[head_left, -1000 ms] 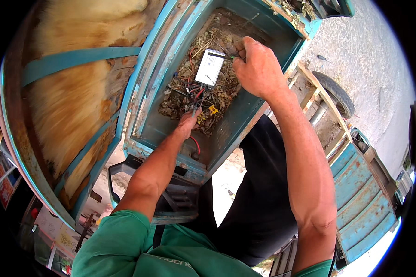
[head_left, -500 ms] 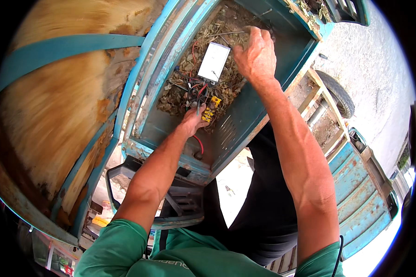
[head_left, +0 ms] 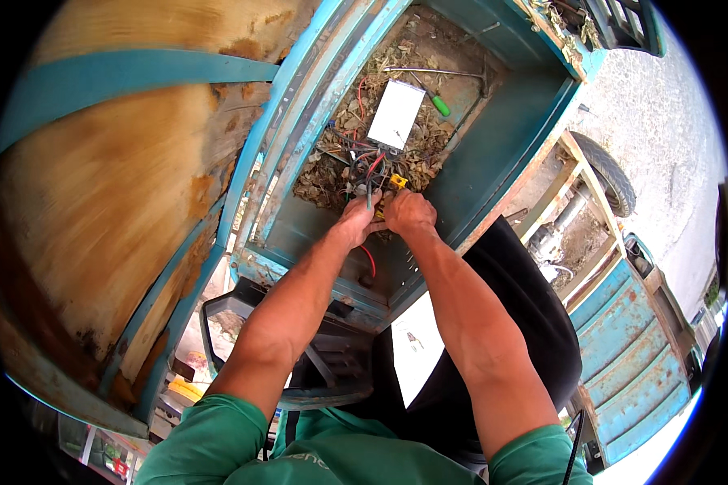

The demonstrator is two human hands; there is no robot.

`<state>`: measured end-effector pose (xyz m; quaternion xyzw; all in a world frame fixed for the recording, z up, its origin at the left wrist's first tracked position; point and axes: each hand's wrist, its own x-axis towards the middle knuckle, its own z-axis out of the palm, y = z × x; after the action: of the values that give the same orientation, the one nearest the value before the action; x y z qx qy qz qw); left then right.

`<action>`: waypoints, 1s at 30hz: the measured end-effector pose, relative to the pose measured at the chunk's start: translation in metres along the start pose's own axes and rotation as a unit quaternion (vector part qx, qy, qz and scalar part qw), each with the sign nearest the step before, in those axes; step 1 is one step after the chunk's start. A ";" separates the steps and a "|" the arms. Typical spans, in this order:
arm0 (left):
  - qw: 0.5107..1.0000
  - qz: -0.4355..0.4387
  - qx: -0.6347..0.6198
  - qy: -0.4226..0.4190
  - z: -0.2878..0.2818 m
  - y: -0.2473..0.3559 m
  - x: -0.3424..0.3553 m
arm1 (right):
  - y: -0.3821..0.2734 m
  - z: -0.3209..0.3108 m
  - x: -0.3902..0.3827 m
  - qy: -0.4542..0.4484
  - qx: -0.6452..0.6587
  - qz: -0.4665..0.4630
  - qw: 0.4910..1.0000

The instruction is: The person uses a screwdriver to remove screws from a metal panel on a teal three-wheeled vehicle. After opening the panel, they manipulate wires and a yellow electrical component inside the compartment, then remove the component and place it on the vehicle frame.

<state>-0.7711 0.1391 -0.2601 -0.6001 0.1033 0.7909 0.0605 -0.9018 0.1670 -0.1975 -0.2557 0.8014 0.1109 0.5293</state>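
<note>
Both my hands are close together inside an open blue metal compartment [head_left: 510, 129]. The closed fingers of my left hand [head_left: 359, 218] hold a yellow terminal block [head_left: 397, 182], most of it covered by my hands. From the right, my right hand [head_left: 411, 213] pinches the same block, its fingertips hidden from above. Black and red wires [head_left: 374, 166] bunch just beyond my fingers and run to a flat silver-white box [head_left: 396, 113]. A screwdriver with a green handle [head_left: 441, 105] rests beside that box, apart from both hands.
Dry leaves [head_left: 315, 178] and a thin metal rod [head_left: 437, 71] lie on the compartment floor. A loose red cable [head_left: 370, 260] curves near its front wall. Left stands a large worn wooden panel [head_left: 129, 194] with blue framing. A wheel [head_left: 603, 174] and rusty blue panel [head_left: 635, 356] are at right.
My right hand has come from the far right of the box down to the terminal block beside my left hand. The green-handled screwdriver, covered before, now shows lying free.
</note>
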 end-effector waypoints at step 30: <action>0.998 -0.019 0.044 -0.033 -0.007 0.004 0.003 | -0.006 0.016 0.015 0.006 0.168 0.149 0.975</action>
<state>-0.7657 0.1338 -0.2642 -0.5725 0.1248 0.8034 0.1055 -0.8906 0.1648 -0.2170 -0.0419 0.8410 0.0510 0.5370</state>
